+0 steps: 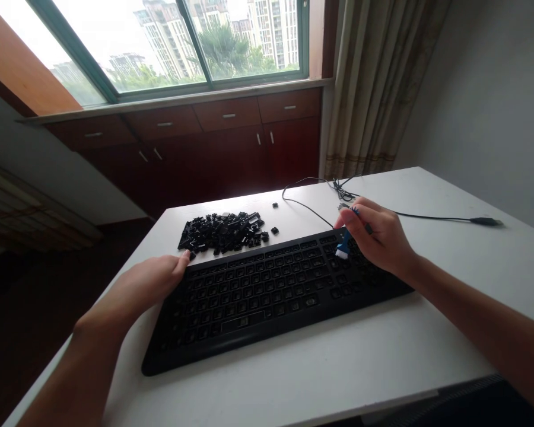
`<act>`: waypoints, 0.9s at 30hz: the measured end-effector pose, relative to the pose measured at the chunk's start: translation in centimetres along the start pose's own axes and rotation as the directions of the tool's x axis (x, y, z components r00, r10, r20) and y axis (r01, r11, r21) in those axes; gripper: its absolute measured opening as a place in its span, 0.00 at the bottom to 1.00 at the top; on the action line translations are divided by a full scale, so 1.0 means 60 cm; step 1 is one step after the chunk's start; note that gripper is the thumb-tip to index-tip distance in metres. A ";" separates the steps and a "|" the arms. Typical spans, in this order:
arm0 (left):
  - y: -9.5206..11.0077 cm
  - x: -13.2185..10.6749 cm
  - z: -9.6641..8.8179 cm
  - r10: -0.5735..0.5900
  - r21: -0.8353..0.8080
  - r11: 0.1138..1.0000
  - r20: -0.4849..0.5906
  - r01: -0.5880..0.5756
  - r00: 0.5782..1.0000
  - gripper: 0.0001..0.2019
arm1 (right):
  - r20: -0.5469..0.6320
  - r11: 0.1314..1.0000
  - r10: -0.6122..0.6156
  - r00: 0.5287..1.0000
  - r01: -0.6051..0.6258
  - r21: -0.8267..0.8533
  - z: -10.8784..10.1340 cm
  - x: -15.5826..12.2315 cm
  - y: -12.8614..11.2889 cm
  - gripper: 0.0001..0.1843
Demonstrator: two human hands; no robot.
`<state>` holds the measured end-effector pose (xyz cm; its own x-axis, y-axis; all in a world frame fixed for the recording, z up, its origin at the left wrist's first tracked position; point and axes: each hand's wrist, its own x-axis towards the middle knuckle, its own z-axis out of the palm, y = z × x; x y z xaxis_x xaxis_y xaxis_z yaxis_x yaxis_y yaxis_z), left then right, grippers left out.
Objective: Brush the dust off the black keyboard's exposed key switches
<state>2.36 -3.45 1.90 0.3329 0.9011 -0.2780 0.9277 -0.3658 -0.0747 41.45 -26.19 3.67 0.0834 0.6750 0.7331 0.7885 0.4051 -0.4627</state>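
A black computer keyboard [249, 302] with its keycaps removed lies on the white table [338, 362], exposing rows of bare switches. My right hand [378, 237] grips a small blue-handled brush [344, 244], whose white bristles touch the keyboard's upper right area. My left hand [146, 284] rests against the keyboard's upper left edge, holding nothing. Just beyond that edge lies a heap of black keycaps [220, 232], close to my left fingertips. Two loose keycaps [275, 230] sit apart to the right of the heap.
A thin black cable [427, 216] with a USB plug runs across the far right of the table. Behind the table stand dark red cabinets [196, 160] under a window. A beige curtain [369, 101] hangs at the right, and the table's left edge drops to a dark floor.
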 end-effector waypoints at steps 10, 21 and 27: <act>-0.006 0.008 0.003 0.000 0.024 1.000 0.018 -0.001 1.000 0.39 | 0.040 1.000 0.000 0.999 0.001 -0.002 0.002 0.000 0.002 0.14; -0.010 0.010 0.005 -0.001 0.018 1.000 0.012 0.001 1.000 0.40 | 0.021 1.000 0.000 1.000 0.000 -0.006 0.002 -0.002 0.003 0.15; -0.004 0.005 0.001 0.010 0.019 1.000 0.006 -0.010 1.000 0.40 | 0.051 1.000 0.010 0.999 -0.010 0.010 0.002 -0.004 0.002 0.13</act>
<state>2.22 -3.07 1.79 0.3412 0.8959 -0.2844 0.9210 -0.3792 -0.0896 41.44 -26.24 3.37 0.0600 0.7091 0.7025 0.7816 0.4044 -0.4750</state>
